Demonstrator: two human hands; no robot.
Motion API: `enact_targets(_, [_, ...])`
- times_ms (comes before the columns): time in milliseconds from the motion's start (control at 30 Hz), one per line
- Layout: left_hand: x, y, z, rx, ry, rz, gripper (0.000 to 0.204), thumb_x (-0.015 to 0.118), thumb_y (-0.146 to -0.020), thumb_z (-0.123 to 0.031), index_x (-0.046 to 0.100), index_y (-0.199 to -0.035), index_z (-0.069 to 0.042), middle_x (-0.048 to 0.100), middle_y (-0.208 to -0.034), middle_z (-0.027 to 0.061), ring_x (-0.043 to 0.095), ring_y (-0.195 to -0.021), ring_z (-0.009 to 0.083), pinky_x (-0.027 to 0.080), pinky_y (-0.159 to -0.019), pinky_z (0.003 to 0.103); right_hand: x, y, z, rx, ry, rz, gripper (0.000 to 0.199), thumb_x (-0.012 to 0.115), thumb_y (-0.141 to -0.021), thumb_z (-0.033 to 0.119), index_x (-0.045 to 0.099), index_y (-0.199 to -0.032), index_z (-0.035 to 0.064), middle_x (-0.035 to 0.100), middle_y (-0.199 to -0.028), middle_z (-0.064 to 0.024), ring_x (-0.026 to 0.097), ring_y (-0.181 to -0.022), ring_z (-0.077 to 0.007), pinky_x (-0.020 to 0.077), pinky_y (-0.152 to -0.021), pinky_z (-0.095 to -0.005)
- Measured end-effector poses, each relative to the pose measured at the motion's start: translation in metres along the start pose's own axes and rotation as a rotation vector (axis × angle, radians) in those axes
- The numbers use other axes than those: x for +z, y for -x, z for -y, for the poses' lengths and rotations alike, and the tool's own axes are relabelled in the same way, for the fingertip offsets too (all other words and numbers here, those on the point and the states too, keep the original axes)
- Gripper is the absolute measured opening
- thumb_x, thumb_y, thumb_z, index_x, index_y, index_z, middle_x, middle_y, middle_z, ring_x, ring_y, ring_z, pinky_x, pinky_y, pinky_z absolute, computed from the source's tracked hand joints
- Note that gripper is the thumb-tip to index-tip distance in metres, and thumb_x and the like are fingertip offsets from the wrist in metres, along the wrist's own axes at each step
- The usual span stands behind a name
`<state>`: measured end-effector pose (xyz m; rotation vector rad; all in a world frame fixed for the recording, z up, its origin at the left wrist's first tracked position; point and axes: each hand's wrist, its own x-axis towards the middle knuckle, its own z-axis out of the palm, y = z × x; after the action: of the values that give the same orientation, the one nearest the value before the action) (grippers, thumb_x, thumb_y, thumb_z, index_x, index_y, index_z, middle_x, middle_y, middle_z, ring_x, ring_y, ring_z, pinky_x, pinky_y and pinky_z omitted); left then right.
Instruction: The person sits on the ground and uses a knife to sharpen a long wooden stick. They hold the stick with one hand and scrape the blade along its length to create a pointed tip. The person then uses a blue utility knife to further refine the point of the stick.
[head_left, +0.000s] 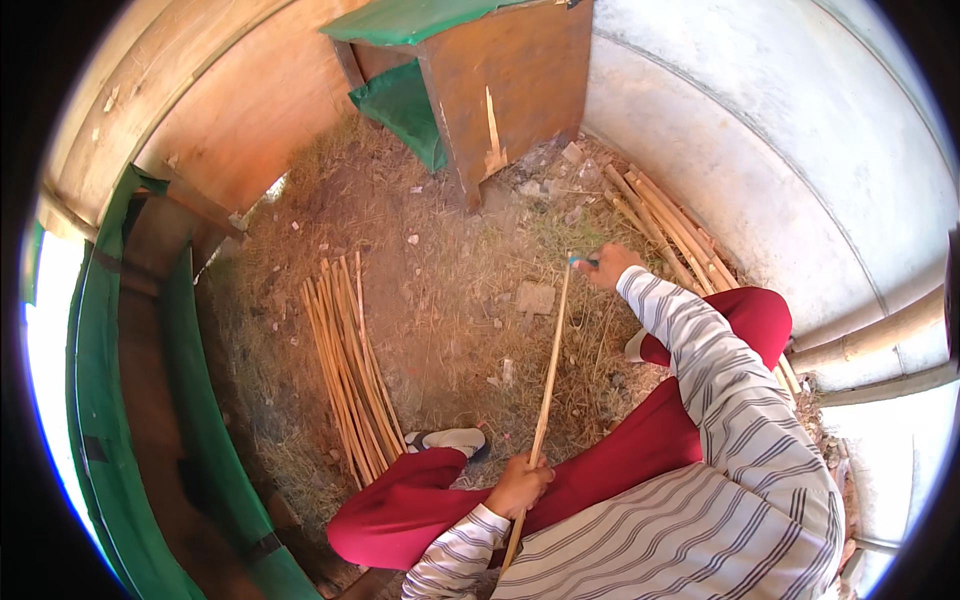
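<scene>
A long, thin wooden stick (552, 385) slants from my lap out over the ground. My left hand (521, 486) is closed around its lower part, close to my thigh. At the far end of the stick, my right hand (609, 267) is closed on a small blue object (577, 261), which touches or nearly touches the tip. Fingers hide most of that object, so its kind is unclear. My right arm stretches forward, while the left stays bent near my body.
A bundle of similar sticks (345, 375) lies left of my foot. Another pile of sticks (680, 230) rests along the pale sheet wall (770, 150). A wooden cabinet (520, 90) with a green cover stands ahead. At left is a green-edged wooden structure (150, 400). Dry grass and rubble litter the ground.
</scene>
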<state>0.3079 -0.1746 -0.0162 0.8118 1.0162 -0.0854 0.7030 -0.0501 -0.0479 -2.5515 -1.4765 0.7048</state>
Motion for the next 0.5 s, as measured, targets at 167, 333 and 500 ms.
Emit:
enact_targets(167, [-0.010, 0.003, -0.004, -0.041, 0.122, -0.004, 0.023, 0.059, -0.088, 0.000, 0.041, -0.080, -0.012, 0.043, -0.057, -0.0001, 0.039, -0.037, 0.0104, 0.027, -0.030, 0.029, 0.003, -0.059, -0.067, 0.244, -0.048, -0.161, 0.066, 0.055, -0.092, 0.064, 0.073, -0.107, 0.0015, 0.072, -0.108, -0.0221, 0.069, -0.103, -0.0369, 0.0531, -0.092, -0.0488])
enact_targets(333, [-0.029, -0.014, 0.010, -0.089, 0.446, 0.085, 0.026, 0.059, -0.089, 0.001, 0.039, -0.078, -0.013, 0.042, -0.057, -0.0007, 0.039, -0.038, 0.0105, 0.027, -0.030, 0.029, -0.027, -0.008, -0.001, -0.001, -0.070, -0.151, 0.055, 0.060, -0.093, 0.056, 0.075, -0.100, 0.0039, 0.073, -0.099, -0.0202, 0.071, -0.094, -0.0345, 0.0562, -0.083, -0.0475])
enact_targets(500, [-0.016, -0.006, -0.012, 0.021, 0.246, 0.019, 0.027, 0.059, -0.090, 0.001, 0.039, -0.078, -0.013, 0.041, -0.056, -0.0007, 0.038, -0.037, 0.0103, 0.026, -0.031, 0.029, -0.004, 0.027, 0.027, -0.320, 0.307, -0.361, 0.039, 0.064, -0.093, 0.046, 0.074, -0.089, 0.0077, 0.071, -0.079, -0.0131, 0.072, -0.077, -0.0304, 0.0574, -0.068, -0.0443])
